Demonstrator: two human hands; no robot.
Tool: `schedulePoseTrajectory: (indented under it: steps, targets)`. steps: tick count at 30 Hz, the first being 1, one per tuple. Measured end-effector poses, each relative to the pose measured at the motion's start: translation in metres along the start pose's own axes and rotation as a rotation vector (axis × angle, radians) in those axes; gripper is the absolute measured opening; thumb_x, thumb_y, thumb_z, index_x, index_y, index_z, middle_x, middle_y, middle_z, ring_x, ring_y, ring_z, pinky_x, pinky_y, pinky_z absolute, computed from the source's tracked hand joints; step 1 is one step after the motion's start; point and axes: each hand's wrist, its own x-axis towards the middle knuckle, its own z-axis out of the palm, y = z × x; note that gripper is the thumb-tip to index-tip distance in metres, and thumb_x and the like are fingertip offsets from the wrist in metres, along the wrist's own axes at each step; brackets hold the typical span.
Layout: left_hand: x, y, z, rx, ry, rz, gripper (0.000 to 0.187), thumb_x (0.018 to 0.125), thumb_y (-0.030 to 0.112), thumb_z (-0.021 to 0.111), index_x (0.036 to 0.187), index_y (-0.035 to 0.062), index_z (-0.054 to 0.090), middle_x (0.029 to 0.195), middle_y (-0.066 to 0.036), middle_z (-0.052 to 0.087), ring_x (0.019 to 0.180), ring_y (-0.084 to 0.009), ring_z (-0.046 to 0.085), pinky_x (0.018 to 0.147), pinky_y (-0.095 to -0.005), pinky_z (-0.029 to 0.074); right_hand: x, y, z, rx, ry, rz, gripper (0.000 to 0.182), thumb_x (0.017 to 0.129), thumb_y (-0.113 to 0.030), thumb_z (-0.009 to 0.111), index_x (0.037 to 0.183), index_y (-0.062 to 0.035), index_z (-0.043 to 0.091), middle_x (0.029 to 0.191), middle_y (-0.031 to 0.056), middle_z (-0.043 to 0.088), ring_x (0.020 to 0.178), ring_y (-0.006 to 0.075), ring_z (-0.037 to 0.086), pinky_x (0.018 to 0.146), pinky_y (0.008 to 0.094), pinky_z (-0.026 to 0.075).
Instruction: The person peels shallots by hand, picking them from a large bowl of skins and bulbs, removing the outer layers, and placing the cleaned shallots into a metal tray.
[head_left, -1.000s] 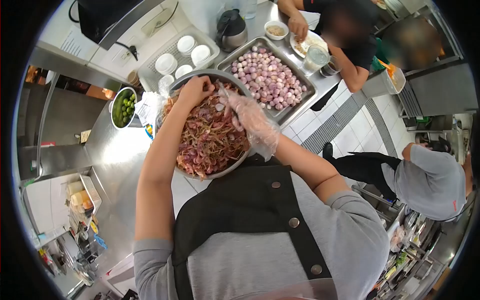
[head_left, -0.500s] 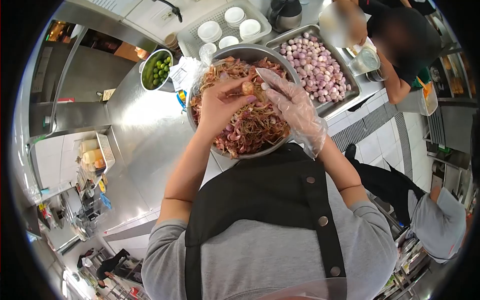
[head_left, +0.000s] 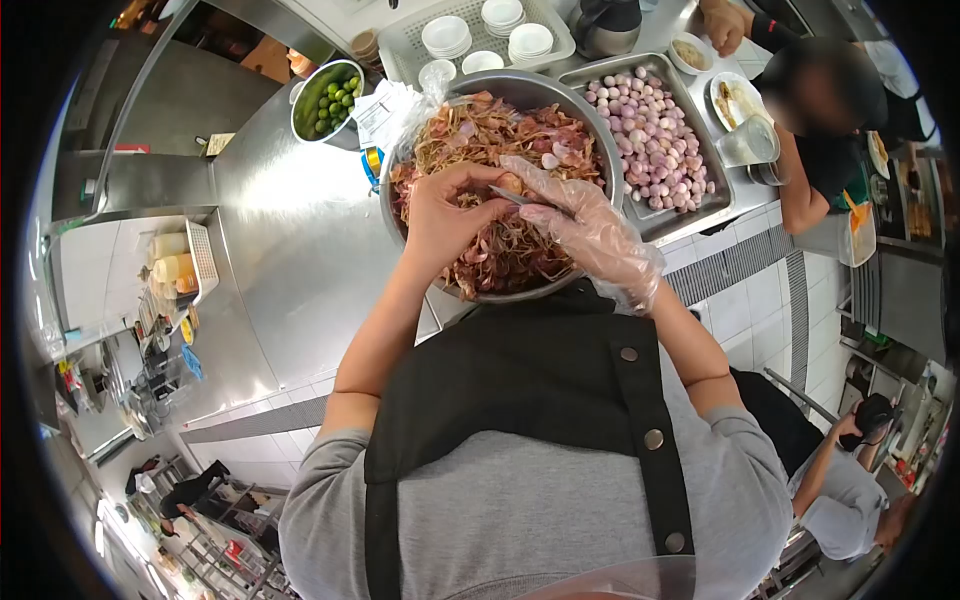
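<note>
**Bare left hand [head_left: 445,215], small knife [head_left: 508,196]: 1 slip could cut**

Head view: the left hand pinches a bulb [head_left: 511,183] over the bowl [head_left: 540,86]; the gloved right hand [head_left: 583,220] grips the knife. That loose glove [head_left: 615,250] could slide, I think, nicking the left thumb [head_left: 485,213].

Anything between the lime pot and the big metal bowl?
Yes, in the head view: white papers beside the lime pot, then clear plastic by the metal bowl. A blue-and-yellow item sits just below the papers.
</note>
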Motion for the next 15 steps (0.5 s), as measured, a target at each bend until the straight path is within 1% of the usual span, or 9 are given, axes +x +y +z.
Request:
schedulePoseTrajectory:
  steps: [2, 4, 6, 8, 9, 11, 12, 14, 15]
  targets:
    - [-0.0007, 0.0017, -0.0026, 0.0, -0.016, -0.019, 0.029, 0.075, -0.003, 0.079, 0.103, -0.0019, 0.071, 0.096, -0.007, 0.075, 0.084, -0.0113, 0.07, 0.076, -0.026, 0.055, 0.0014, -0.0114, -0.0045, 0.077, -0.073, 0.101, 0.05, 0.098, -0.023, 0.061, 0.143, -0.0041, 0.051, 0.127, 0.0251, 0.063, 0.118, 0.0374, 0.06, 0.102, 0.0386, 0.043]
    - [-0.0014, 0.003, -0.0039, 0.002, -0.036, -0.039, 0.03, 0.075, -0.003, 0.079, 0.103, -0.002, 0.071, 0.096, -0.008, 0.075, 0.085, -0.0113, 0.07, 0.078, -0.0266, 0.055, 0.0006, -0.0073, -0.0024, 0.082, -0.072, 0.1, 0.048, 0.098, -0.022, 0.061, 0.141, -0.0038, 0.053, 0.126, 0.025, 0.064, 0.116, 0.0366, 0.061, 0.101, 0.0383, 0.044]
    - [-0.0015, 0.0034, -0.0048, -0.053, -0.061, -0.017, 0.027, 0.077, -0.004, 0.078, 0.103, -0.0029, 0.07, 0.098, -0.008, 0.075, 0.087, -0.0111, 0.07, 0.078, -0.0259, 0.055, 0.0009, -0.0083, -0.0029, 0.087, -0.067, 0.097, 0.046, 0.098, -0.022, 0.061, 0.14, -0.0035, 0.054, 0.124, 0.0249, 0.064, 0.114, 0.0358, 0.063, 0.099, 0.038, 0.045]
    - [-0.0015, 0.0056, -0.0059, -0.117, -0.079, -0.049, 0.025, 0.078, -0.005, 0.077, 0.102, -0.0037, 0.069, 0.097, -0.008, 0.074, 0.088, -0.0115, 0.07, 0.079, -0.0257, 0.055, 0.002, -0.0157, -0.0065, -0.059, -0.105, 0.116, 0.045, 0.098, -0.021, 0.061, 0.139, -0.0032, 0.055, 0.12, 0.0249, 0.066, 0.109, 0.0363, 0.064, 0.097, 0.0379, 0.047]
    - [-0.0015, 0.0062, -0.0063, -0.182, -0.097, -0.081, 0.024, 0.079, -0.006, 0.077, 0.102, -0.0045, 0.069, 0.097, -0.008, 0.074, 0.089, -0.0119, 0.069, 0.08, -0.0255, 0.056, 0.0012, -0.0135, -0.0063, -0.059, -0.101, 0.118, 0.045, 0.098, -0.021, 0.061, 0.139, -0.0032, 0.055, 0.12, 0.0249, 0.066, 0.109, 0.0363, 0.064, 0.097, 0.0379, 0.047]
    - [-0.0014, 0.0043, -0.0081, -0.177, -0.112, -0.082, 0.023, 0.079, -0.007, 0.077, 0.101, -0.005, 0.068, 0.096, -0.008, 0.073, 0.089, -0.0121, 0.069, 0.08, -0.0255, 0.056, -0.0004, -0.0069, -0.0064, -0.043, -0.109, 0.098, 0.045, 0.098, -0.019, 0.061, 0.139, -0.0032, 0.055, 0.119, 0.0258, 0.066, 0.108, 0.0318, 0.066, 0.095, 0.0366, 0.047]
    - [-0.0015, 0.0032, -0.0086, -0.172, -0.121, -0.084, 0.023, 0.079, -0.007, 0.077, 0.099, -0.0056, 0.068, 0.095, -0.007, 0.073, 0.088, -0.0124, 0.069, 0.081, -0.0256, 0.056, -0.001, -0.0071, -0.0072, -0.043, -0.108, 0.099, 0.045, 0.098, -0.019, 0.061, 0.139, -0.0032, 0.055, 0.119, 0.0258, 0.066, 0.108, 0.0318, 0.066, 0.095, 0.0366, 0.047]
    - [-0.0016, 0.0008, -0.008, -0.206, -0.125, -0.094, 0.024, 0.078, -0.007, 0.079, 0.099, -0.0057, 0.068, 0.094, -0.007, 0.073, 0.088, -0.0126, 0.069, 0.081, -0.0256, 0.056, -0.0013, -0.0086, -0.0087, 0.091, -0.137, 0.168, 0.045, 0.098, -0.017, 0.06, 0.14, -0.0035, 0.054, 0.12, 0.023, 0.068, 0.108, 0.0238, 0.066, 0.095, 0.0351, 0.047]
    - [-0.0014, 0.0025, -0.0076, -0.239, -0.129, -0.106, 0.025, 0.076, -0.006, 0.081, 0.098, -0.0058, 0.068, 0.093, -0.007, 0.072, 0.087, -0.0127, 0.069, 0.081, -0.0256, 0.056, -0.0014, -0.0096, -0.0087, 0.091, -0.136, 0.168, 0.045, 0.098, -0.017, 0.06, 0.14, -0.0035, 0.054, 0.12, 0.023, 0.068, 0.108, 0.0238, 0.066, 0.095, 0.0351, 0.047]
